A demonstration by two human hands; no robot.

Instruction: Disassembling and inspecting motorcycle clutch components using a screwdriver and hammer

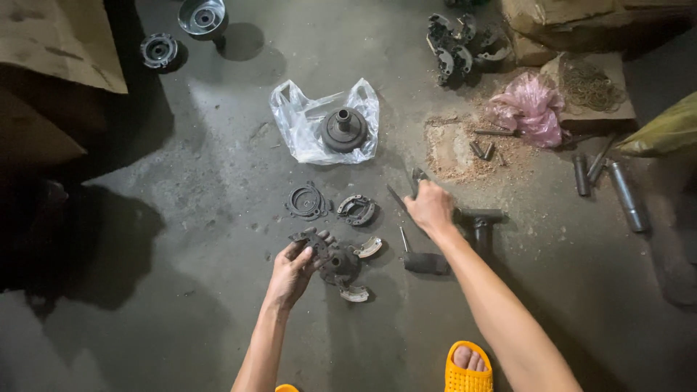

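My left hand point(292, 271) grips a dark metal clutch assembly point(335, 263) lying on the concrete floor, with pale brake shoes point(369, 247) sticking out around it. My right hand point(430, 207) is closed on a pair of pliers point(412, 181), held just above the floor to the right of the assembly. A ring of thin gaskets point(306, 201) and a small round metal part point(357, 210) lie just beyond the assembly.
A hammer point(423, 260) and a dark T-shaped tool point(480, 221) lie by my right arm. A clear plastic bag point(305, 123) holds a round hub point(344, 129). Further off sit a pile of clutch parts point(456, 45), a pink bag point(530, 107), metal rods point(624, 194), sawdust point(457, 151) and cardboard point(58, 43).
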